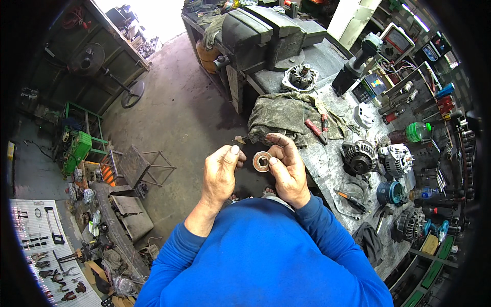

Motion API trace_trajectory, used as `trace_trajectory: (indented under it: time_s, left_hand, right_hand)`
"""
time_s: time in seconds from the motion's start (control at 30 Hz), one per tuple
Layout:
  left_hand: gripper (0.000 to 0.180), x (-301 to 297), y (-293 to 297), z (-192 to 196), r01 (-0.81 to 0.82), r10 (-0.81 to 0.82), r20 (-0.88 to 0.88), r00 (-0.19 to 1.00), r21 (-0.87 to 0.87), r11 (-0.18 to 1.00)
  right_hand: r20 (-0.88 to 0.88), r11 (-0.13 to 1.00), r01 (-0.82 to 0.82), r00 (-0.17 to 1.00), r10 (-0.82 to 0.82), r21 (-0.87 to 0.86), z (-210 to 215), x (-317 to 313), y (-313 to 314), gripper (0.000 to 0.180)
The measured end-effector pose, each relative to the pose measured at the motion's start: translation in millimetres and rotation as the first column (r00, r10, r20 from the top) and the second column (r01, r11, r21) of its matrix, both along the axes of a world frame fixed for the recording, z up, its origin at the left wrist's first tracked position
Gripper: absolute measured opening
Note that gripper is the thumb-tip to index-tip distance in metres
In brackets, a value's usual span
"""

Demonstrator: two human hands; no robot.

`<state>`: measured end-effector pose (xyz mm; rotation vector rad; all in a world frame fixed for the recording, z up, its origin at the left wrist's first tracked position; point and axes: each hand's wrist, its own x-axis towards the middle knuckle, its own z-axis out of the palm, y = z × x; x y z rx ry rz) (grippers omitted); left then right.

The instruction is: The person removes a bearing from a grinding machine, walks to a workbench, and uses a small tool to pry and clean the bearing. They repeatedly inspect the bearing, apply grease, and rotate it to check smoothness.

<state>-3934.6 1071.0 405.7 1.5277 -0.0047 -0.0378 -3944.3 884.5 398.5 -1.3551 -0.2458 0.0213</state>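
In front of my chest, above the floor, I hold a ball bearing (256, 167), a metal ring with an orange-brown band around its face. My right hand (291, 171) grips it by its right edge between thumb and fingers. Just left of it and apart from the ring, my left hand (220, 174) is closed in a pinch, thumb upward. Something small and dark with a brownish tip (239, 139) shows at its fingertips; I cannot make out what it is.
The metal workbench (327, 169) on my right carries a grimy cloth (279, 113), a red-handled tool (315, 131), an alternator (360, 157) and several other parts. A large vise (255, 38) stands at the far end. On the left are a metal stool frame (135, 166) and a pedestal fan (88, 60).
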Motion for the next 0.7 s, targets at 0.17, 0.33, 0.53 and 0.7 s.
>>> trace_trajectory:
  time_s: [0.17, 0.33, 0.53, 0.7]
  left_hand:
    - [0.029, -5.3, -4.4, 3.9, 0.202, -0.207, -0.028, 0.978, -0.128, 0.971]
    - [0.025, -0.1, 0.8, -0.2, 0.166, -0.243, -0.220, 0.945, -0.320, 0.933]
    - [0.026, -3.1, -3.9, -5.2, 0.139, -0.239, -0.248, 0.939, -0.360, 0.922]
    - [0.027, -1.5, -7.2, -5.3, 0.173, -0.261, -0.193, 0.946, -0.382, 0.908]
  right_hand:
    - [-0.008, 0.998, 0.016, 1.000, -0.015, 0.061, -0.1, 2.8, 5.3, 0.049]
    - [0.041, 0.992, 0.114, 0.993, -0.112, -0.061, 2.3, 7.7, 2.7, 0.055]
    - [0.335, 0.836, 0.359, 0.915, -0.226, -0.416, 7.9, 5.4, 0.4, 0.056]
    - [0.626, 0.738, 0.513, 0.763, -0.160, -0.437, 7.5, 7.2, 1.7, 0.050]
